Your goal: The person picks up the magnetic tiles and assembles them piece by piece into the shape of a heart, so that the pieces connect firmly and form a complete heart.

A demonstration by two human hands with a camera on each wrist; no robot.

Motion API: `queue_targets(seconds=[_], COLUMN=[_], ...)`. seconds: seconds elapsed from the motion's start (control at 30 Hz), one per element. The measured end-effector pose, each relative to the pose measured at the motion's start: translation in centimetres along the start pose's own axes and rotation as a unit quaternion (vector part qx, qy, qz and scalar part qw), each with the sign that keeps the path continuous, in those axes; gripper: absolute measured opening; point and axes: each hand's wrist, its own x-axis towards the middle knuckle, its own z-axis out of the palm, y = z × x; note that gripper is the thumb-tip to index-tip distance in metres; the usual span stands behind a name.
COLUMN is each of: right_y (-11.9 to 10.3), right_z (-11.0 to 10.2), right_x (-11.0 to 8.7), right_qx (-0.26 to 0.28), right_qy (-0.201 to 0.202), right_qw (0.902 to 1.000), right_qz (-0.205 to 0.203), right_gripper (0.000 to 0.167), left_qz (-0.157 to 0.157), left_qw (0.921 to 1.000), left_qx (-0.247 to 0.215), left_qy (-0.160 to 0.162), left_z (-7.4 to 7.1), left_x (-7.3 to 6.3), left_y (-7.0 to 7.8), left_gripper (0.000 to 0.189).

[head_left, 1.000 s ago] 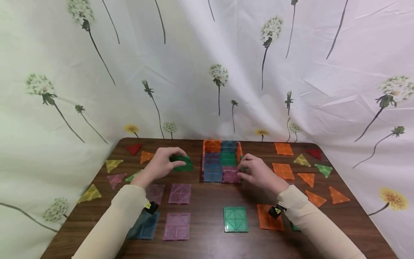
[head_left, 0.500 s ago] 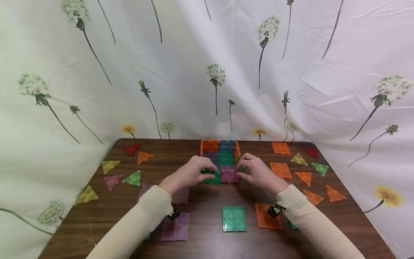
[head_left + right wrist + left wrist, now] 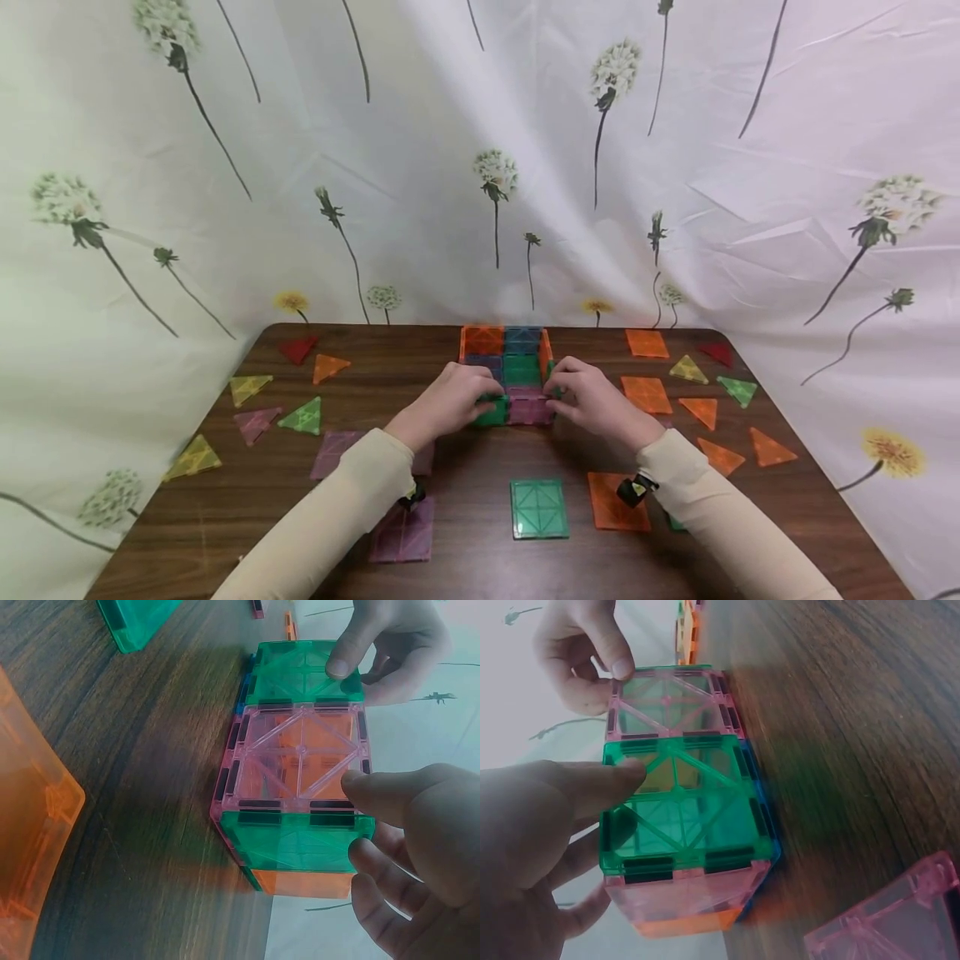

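Note:
An open-topped box (image 3: 522,340) of see-through magnetic tiles stands at the far middle of the table in the head view. At its front left, my left hand (image 3: 453,396) pinches a green square tile (image 3: 686,821), thumb on the front face and fingers behind. This tile stands upright beside a pink square tile (image 3: 300,750), their edges meeting. My right hand (image 3: 592,400) pinches the pink tile near the box's right corner, its thumb on the front and fingertips by the green side tile (image 3: 296,844). The left hand covers part of the box's left side in the head view.
Loose square tiles lie nearer: a green square (image 3: 539,508), an orange square (image 3: 615,504) and a purple square (image 3: 405,537). Triangles, such as a yellow triangle (image 3: 193,458) and an orange triangle (image 3: 771,447), lie along both sides. A flowered cloth (image 3: 420,167) hangs behind the table.
My left hand has carried the green tile rightward to the box's front left, where it now stands beside the pink tile. My right hand has kept its hold at the right corner.

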Motion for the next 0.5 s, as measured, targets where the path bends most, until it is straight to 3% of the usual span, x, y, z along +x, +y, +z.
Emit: queue_targets(seconds=[0.13,0.33,0.5], right_y=[-0.1,-0.1,0.0], right_z=[-0.1,0.0,0.1], right_x=[-0.1,-0.2,-0.4], right_qx=[0.007,0.024,0.024], right_qy=[-0.001,-0.003,0.009], right_qw=[1.0,0.9997,0.9997], right_qz=[0.006,0.004,0.0], right_gripper=[0.009,0.008,0.01], left_qz=[-0.002,-0.054,-0.069], left_qw=[1.0,0.995,0.9915], left_qx=[0.003,-0.084,-0.11], left_qy=[0.005,0.0,0.0], left_z=[0.0,-0.8,-1.4], left_x=[-0.1,-1.2,-2.3], left_y=[-0.1,-0.8,-1.9], left_gripper=[0.016,0.019,0.018])
